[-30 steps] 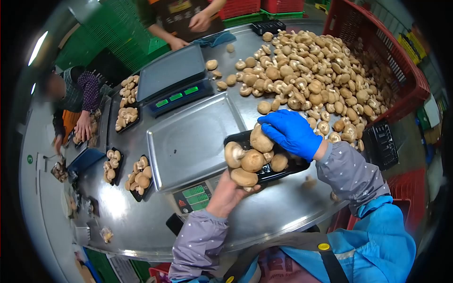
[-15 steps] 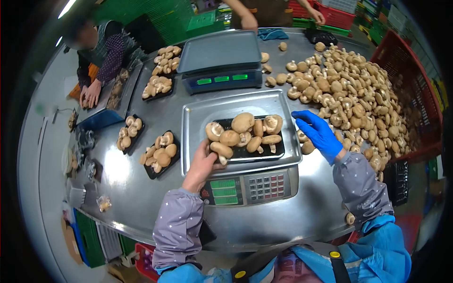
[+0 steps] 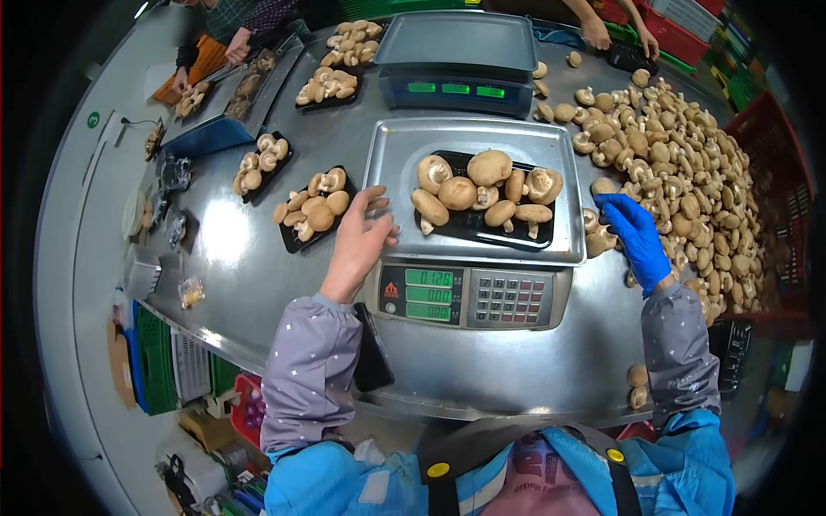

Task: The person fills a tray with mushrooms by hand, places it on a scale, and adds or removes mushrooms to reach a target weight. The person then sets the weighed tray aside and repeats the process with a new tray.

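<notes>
Several brown-capped mushrooms (image 3: 459, 193) lie in a black tray (image 3: 469, 226) on the metal pan of a weighing scale (image 3: 568, 245). My bare left hand (image 3: 360, 239) is open at the pan's left edge, holding nothing, its fingers apart and pointing up and right. On the other side, my right hand (image 3: 637, 239) in a blue glove reaches over the edge of the mushroom pile (image 3: 688, 181). Its fingers stretch toward loose mushrooms (image 3: 600, 241) beside the pan, and nothing shows in its grip. Green digits glow on the scale's display (image 3: 428, 294).
Left of the scale stand filled mushroom trays (image 3: 314, 211). Behind it is a second scale (image 3: 456, 43). A red crate (image 3: 779, 206) borders the pile. A dark flat object (image 3: 372, 348) lies by my left sleeve. Co-workers' hands (image 3: 595, 33) show across the table.
My left hand has let go of a mushroom, now in the tray's left side, and drawn back left. The view has shifted, and my right hand stays by the pile.
</notes>
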`<action>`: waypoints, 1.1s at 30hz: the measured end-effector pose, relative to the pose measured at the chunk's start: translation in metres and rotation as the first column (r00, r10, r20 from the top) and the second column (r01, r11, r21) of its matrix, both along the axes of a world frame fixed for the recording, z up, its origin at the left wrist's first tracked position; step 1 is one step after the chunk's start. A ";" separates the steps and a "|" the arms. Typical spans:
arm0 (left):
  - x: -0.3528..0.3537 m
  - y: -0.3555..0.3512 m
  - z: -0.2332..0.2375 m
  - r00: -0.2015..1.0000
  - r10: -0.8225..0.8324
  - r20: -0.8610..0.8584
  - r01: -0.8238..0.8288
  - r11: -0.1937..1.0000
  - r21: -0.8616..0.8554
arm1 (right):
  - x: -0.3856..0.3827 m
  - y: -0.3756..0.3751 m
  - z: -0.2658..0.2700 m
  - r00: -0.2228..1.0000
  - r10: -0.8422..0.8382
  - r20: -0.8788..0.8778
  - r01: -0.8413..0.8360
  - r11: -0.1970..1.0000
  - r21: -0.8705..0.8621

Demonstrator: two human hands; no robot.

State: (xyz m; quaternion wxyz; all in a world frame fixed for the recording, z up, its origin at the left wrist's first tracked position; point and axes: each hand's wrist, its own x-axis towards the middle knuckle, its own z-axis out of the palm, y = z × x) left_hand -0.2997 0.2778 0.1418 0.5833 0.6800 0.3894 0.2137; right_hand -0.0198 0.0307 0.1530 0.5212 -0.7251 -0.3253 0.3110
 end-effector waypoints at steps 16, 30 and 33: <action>0.021 0.001 -0.012 0.988 -0.149 -0.030 0.143 0.979 -0.147 | -0.022 0.034 0.004 0.996 0.018 -0.089 -0.019 1.000 -0.006; 0.014 0.016 -0.015 0.970 0.081 0.230 0.065 0.825 -0.562 | -0.052 0.092 -0.002 0.975 0.143 -0.168 -0.131 0.988 0.081; -0.014 0.031 -0.012 0.940 0.144 0.309 0.044 0.848 -0.529 | -0.061 0.106 0.010 0.963 0.210 -0.169 -0.195 0.975 0.104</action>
